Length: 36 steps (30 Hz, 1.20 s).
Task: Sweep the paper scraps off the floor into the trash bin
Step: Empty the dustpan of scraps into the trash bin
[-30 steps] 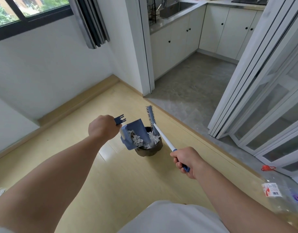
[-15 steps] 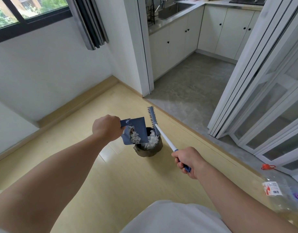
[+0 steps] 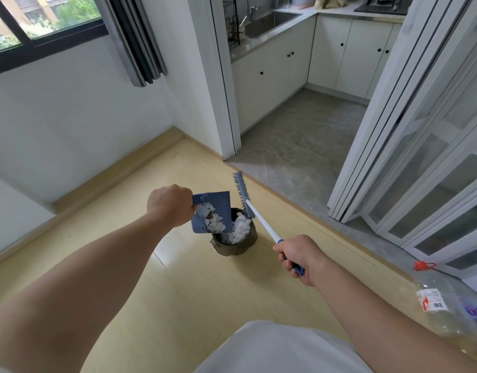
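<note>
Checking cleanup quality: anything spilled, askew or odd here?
No spill visible. Paper scraps cling inside the tilted dustpan over the trash bin. A clear plastic bottle lies on its side on the floor, lower right; looks like stray litter.

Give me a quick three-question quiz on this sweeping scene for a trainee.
1. True or false: the left hand holds the dustpan tipped over the bin.
2. What grips the broom? A: left hand. B: right hand. C: neither hand.
3. Fill in: white scraps lie in the dustpan and in the ___.
Key: 1 true; 2 B; 3 bin.
</note>
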Tool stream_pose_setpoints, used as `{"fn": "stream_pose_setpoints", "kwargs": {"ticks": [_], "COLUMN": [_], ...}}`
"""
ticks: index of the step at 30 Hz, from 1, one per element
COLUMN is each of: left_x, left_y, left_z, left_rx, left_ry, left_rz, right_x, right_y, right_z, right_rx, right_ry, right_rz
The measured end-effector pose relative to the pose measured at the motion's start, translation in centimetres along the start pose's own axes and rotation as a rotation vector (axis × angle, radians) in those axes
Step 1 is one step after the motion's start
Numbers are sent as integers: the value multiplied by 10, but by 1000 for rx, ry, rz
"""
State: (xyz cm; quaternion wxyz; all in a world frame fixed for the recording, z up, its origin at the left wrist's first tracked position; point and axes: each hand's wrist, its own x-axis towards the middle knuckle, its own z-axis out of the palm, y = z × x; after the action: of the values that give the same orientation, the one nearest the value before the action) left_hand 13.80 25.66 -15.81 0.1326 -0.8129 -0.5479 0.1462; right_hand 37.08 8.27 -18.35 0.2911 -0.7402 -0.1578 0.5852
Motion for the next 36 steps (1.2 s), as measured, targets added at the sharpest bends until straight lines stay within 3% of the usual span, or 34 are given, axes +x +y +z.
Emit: {"fn": "stream_pose_setpoints", "kwargs": {"ticks": [29, 36], "left_x": [9, 8], "left_y": [2, 7], "left_z": [-6, -3], "left_rx": [-49, 10], "left_ry": [-17, -16], "left_rz": [-45, 13], "right_x": [10, 13], "right_y": [-5, -7], "right_z": [1, 1], "right_rx": [24, 37], "right_ry": [6, 8], "right_rz": [24, 17]}}
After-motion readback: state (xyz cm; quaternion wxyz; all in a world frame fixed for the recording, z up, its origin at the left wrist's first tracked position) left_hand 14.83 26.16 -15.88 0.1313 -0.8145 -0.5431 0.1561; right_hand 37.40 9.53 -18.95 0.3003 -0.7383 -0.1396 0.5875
